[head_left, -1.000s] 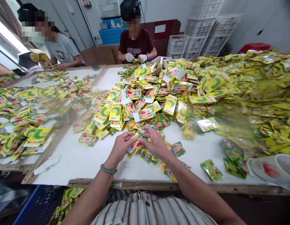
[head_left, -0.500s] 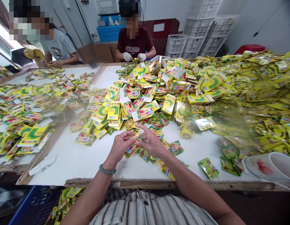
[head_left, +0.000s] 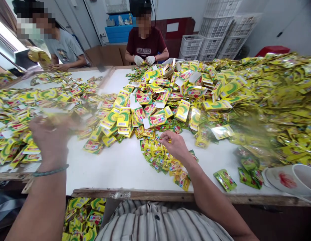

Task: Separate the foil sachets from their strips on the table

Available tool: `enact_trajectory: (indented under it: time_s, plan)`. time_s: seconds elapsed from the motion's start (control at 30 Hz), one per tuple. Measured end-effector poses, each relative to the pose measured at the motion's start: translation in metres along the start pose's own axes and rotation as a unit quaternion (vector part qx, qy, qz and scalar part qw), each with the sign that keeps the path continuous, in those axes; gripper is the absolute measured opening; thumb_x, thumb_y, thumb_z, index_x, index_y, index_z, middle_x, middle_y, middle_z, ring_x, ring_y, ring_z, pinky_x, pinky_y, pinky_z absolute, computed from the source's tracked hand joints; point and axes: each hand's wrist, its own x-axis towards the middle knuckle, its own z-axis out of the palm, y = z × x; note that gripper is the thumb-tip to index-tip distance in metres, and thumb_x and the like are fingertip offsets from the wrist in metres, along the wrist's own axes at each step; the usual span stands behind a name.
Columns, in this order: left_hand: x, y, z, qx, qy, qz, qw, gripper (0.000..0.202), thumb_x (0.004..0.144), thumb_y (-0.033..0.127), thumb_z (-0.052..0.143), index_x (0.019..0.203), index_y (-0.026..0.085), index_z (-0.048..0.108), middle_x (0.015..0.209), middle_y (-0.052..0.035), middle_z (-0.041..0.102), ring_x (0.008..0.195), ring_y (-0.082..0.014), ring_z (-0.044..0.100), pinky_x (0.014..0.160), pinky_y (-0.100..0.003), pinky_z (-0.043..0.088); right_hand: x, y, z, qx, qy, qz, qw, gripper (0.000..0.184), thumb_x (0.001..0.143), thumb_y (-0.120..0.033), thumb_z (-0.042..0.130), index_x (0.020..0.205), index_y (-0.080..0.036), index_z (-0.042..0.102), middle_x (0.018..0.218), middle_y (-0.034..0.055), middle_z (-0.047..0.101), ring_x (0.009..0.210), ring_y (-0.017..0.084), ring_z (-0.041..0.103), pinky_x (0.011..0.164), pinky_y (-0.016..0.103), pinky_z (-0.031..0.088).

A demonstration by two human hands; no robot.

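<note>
My left hand [head_left: 51, 139], with a bead bracelet on its wrist, is over the left-hand heap of yellow and green candy boxes [head_left: 37, 142]. Motion smears its fingers, and a yellowish blur beside them cannot be told apart from the heap. My right hand [head_left: 173, 143] hovers at a loose pile of small yellow and green sachets [head_left: 155, 150] in front of me. Its thumb and fingers are drawn together in a pinch; whatever may be between them is too small to name. Just beyond lies a mound of flat cartons [head_left: 155, 119], some with white flaps open.
A large bank of yellow sachets [head_left: 278, 97] covers the right side. A white mug [head_left: 283, 179] stands at the front right edge beside green sachets [head_left: 225, 179]. Below the table is a bin of packs [head_left: 83, 217]. Two people sit across; one wears white gloves [head_left: 144, 60].
My left hand has left my right hand and swung far left over the box heap. My right hand has stayed near the sachets, which now show more fully.
</note>
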Motion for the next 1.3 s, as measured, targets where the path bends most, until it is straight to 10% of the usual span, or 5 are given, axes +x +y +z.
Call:
enact_trajectory:
  time_s: [0.1,0.27,0.53,1.13,1.3]
  plan:
    - [-0.002,0.012,0.000,0.023,0.102,0.034,0.994,0.066,0.068,0.040,0.074,0.122,0.015,0.046,0.117,-0.0090,0.058,0.093,-0.0181,0.057,0.085,-0.036,0.049,-0.003,0.005,0.010,-0.137,-0.060,-0.039,0.988,0.020,0.078,-0.024,0.071,0.097,-0.020,0.066,0.090,0.0055,0.069,0.092,0.023,0.056,0.079,0.035,0.040]
    - [-0.097,0.026,0.058,0.043,-0.295,0.031,0.954,0.020,0.077,0.037,0.061,0.084,0.019,0.064,0.080,-0.0039,0.068,0.073,-0.0207,0.063,0.071,-0.035,0.049,-0.007,0.010,0.019,-0.233,-0.155,-0.076,0.957,0.048,0.070,-0.028,0.082,0.113,-0.022,0.062,0.109,0.0079,0.065,0.104,0.026,0.051,0.084,0.037,0.037]
    - [-0.154,0.034,0.109,0.053,-0.478,0.107,0.870,0.012,0.073,0.034,0.064,0.082,0.027,0.062,0.069,0.0004,0.065,0.066,-0.0216,0.060,0.059,-0.030,0.038,-0.002,0.011,0.003,-0.108,-0.138,-0.015,0.984,0.026,0.077,-0.024,0.072,0.102,-0.019,0.064,0.094,0.0035,0.068,0.086,0.019,0.060,0.074,0.028,0.042]
    - [-0.151,0.047,0.107,-0.094,-0.392,-0.004,0.915,0.023,0.079,0.043,0.062,0.077,0.020,0.065,0.073,-0.0031,0.068,0.069,-0.0199,0.062,0.067,-0.031,0.043,0.018,0.044,-0.008,0.100,0.121,0.125,0.980,0.027,0.072,-0.045,0.067,0.077,-0.021,0.057,0.062,-0.0034,0.054,0.060,0.015,0.051,0.059,0.026,0.043]
    - [-0.155,0.056,0.111,-0.301,-0.494,-0.143,0.803,0.039,0.071,0.050,0.072,0.093,0.018,0.070,0.079,-0.0042,0.071,0.076,-0.0209,0.065,0.069,-0.031,0.049,0.012,0.026,0.003,0.299,-0.036,0.076,0.950,0.030,0.074,-0.046,0.068,0.083,-0.019,0.059,0.080,0.0007,0.063,0.074,0.016,0.059,0.071,0.030,0.051]
